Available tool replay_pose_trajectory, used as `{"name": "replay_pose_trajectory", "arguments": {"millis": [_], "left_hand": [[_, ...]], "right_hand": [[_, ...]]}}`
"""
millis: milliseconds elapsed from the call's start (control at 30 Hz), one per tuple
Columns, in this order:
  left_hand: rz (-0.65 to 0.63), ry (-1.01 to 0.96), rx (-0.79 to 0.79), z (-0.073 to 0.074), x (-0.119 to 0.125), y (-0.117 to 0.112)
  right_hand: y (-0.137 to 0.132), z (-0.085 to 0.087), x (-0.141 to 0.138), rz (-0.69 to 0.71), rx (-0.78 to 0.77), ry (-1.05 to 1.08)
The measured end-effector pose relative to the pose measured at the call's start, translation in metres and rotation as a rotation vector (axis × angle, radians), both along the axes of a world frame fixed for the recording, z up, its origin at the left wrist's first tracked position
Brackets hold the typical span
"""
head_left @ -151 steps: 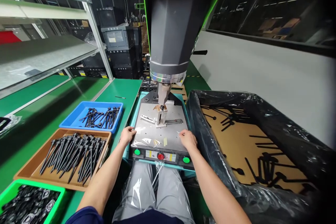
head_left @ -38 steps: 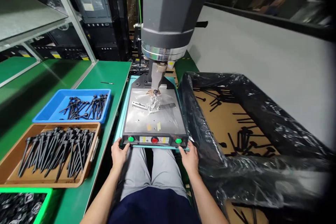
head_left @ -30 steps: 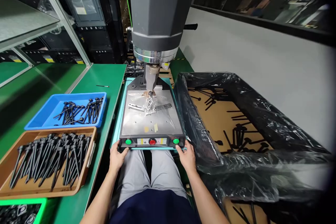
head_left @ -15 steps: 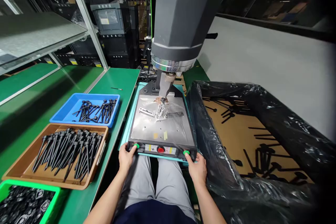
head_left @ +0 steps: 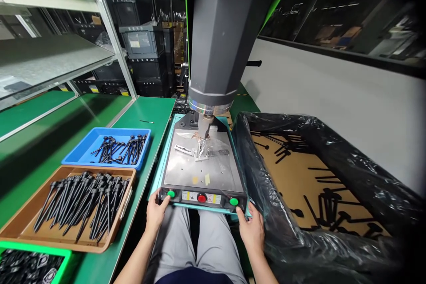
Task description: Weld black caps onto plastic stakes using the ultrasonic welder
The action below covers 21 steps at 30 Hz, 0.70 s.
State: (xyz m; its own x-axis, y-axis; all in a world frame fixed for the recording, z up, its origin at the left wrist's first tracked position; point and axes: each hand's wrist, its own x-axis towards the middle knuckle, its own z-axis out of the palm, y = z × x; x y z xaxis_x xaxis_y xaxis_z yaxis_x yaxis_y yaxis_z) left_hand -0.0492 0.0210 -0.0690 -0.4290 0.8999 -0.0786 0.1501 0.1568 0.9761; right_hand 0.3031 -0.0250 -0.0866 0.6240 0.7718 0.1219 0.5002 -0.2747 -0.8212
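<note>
Loosely, your left grip (head_left: 155, 213) and right grip (head_left: 253, 230) lay spread at the front corners of the press base (head_left: 203, 173), seemingly heavy, rigid, best held there.

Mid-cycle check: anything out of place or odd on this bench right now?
One thin pin lies alone on the green bench, outside the blue tray. Clear film is crumpled under the press horn.
</note>
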Motion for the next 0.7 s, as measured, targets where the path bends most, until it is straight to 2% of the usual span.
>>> {"name": "replay_pose_trajectory", "arguments": {"millis": [233, 400, 533, 600, 700], "left_hand": [[0.056, -0.07, 0.035, 0.01, 0.003, 0.0], [0.127, -0.116, 0.074, 0.022, 0.006, -0.004], [0.139, -0.389, 0.067, 0.038, 0.009, -0.006], [0.135, -0.534, 0.049, 0.049, 0.01, -0.009], [0.157, -0.639, 0.043, 0.061, 0.01, -0.014]], "right_hand": [[0.003, 0.001, -0.008, -0.022, -0.024, 0.241], [0.005, 0.002, -0.023, 0.004, -0.052, 0.731], [0.005, 0.01, -0.029, 0.07, -0.007, 1.038], [0.004, 0.015, -0.028, 0.073, 0.014, 1.092], [0.003, 0.022, -0.022, 0.035, 0.058, 1.145]]}}
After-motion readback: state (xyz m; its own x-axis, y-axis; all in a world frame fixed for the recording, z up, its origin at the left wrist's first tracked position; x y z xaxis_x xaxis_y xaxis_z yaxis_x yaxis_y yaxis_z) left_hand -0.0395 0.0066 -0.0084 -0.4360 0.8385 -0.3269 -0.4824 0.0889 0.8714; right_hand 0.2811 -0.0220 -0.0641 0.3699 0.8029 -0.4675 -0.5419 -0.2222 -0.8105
